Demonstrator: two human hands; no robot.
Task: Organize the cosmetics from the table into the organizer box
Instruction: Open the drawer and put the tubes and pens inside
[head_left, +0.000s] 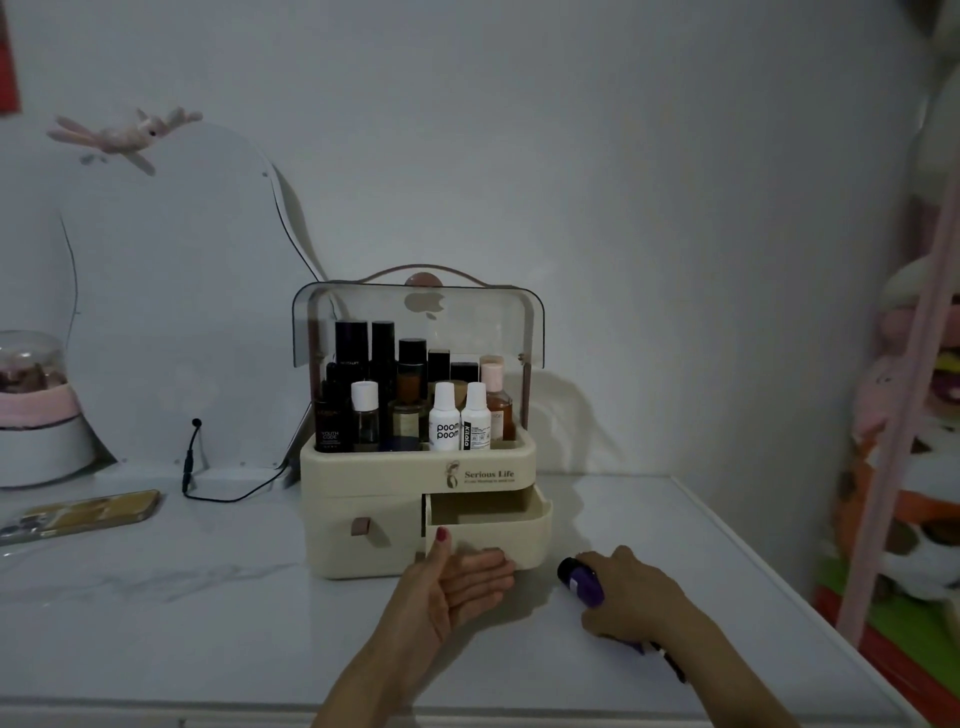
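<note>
We see a cream organizer box standing on a pale marble-look surface, its clear lid raised over a top tray packed with upright bottles, among them 2 small white ones at the front. The right-hand drawer of the box is pulled out, and its inside looks empty from our angle. Our left hand rests against the drawer's front, palm turned up, its fingers straight and close together under the lower edge, thumb lifted along the drawer's left corner. Just to the right of the box, our right hand lies on the surface with its fingers curled round a purple tube with a dark cap pointing toward the box. Well to the left, a phone lies flat, and a black cable runs behind the box in front of a mirror.
</note>
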